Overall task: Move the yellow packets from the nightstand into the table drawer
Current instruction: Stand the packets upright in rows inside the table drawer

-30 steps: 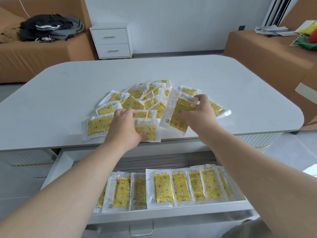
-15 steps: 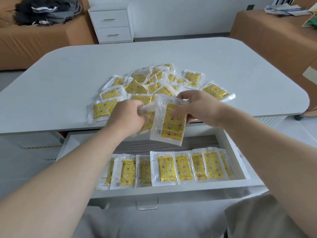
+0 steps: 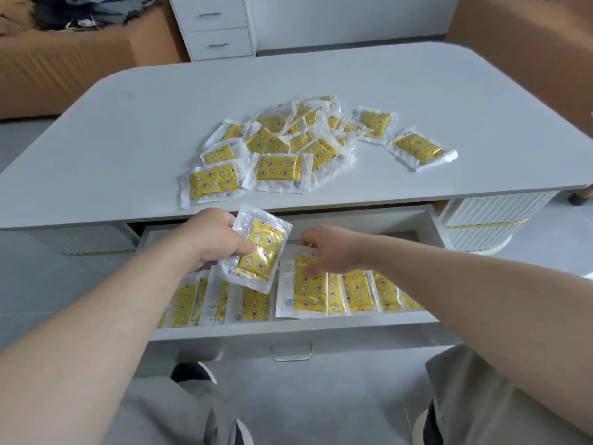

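Note:
Several yellow packets in clear wrappers lie in a loose pile [image 3: 288, 146] on the white table [image 3: 128, 123]. Below its front edge the table drawer [image 3: 288, 329] stands pulled out, with a row of packets [image 3: 359, 290] on edge along its front. My left hand [image 3: 215, 239] grips one yellow packet [image 3: 256, 252] above the drawer's left half. My right hand [image 3: 327, 252] pinches the top of another packet [image 3: 305, 287], which stands in the row in the drawer.
A white nightstand [image 3: 215, 24] with two drawers stands against the far wall. Brown sofas sit at the back left [image 3: 64, 69] and back right [image 3: 519, 43]. A single packet [image 3: 417, 149] lies apart on the table's right. My knees are below the drawer.
Both hands came down from the tabletop to the open drawer, each with a packet. The right hand's packet now stands among the row in the drawer.

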The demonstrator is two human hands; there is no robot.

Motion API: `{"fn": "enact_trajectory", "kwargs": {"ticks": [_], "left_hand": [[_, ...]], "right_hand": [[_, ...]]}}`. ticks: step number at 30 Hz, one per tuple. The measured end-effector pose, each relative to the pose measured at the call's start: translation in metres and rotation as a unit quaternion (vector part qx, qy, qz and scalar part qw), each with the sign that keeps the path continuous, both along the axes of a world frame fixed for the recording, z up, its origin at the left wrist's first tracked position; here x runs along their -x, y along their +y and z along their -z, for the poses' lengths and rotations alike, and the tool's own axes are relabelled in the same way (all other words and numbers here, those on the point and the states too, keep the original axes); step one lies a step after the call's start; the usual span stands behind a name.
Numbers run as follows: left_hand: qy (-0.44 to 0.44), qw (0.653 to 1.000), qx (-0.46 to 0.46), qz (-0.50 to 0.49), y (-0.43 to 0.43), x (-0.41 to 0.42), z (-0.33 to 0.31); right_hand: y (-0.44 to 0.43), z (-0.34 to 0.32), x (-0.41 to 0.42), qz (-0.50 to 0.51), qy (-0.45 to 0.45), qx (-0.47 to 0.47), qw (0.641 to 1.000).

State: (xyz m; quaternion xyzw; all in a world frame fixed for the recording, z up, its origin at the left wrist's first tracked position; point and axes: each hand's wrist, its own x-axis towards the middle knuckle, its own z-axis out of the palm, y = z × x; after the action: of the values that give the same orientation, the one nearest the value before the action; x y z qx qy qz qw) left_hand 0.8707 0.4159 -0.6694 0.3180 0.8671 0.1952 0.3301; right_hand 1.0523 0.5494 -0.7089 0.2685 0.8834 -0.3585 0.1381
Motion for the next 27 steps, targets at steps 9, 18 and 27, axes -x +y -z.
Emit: {"fn": "enact_trajectory", "kwargs": {"ticks": [9,18,27], "left_hand": [[-0.121,0.990,0.058,-0.051,-0.015,0.005,0.042],[-0.206,0.970,0.089,-0.095,-0.013,0.005,0.070],[-0.239,0.955,0.142,-0.101,-0.007,-0.005,0.086]], "right_hand": [[-0.020,0.038,0.021,-0.089,-0.060,-0.161,0.981],[-0.023,0.038,0.021,-0.083,-0.072,-0.222,0.969],[-0.004,0.010,0.007,-0.084,-0.070,-0.238,0.965]]}}
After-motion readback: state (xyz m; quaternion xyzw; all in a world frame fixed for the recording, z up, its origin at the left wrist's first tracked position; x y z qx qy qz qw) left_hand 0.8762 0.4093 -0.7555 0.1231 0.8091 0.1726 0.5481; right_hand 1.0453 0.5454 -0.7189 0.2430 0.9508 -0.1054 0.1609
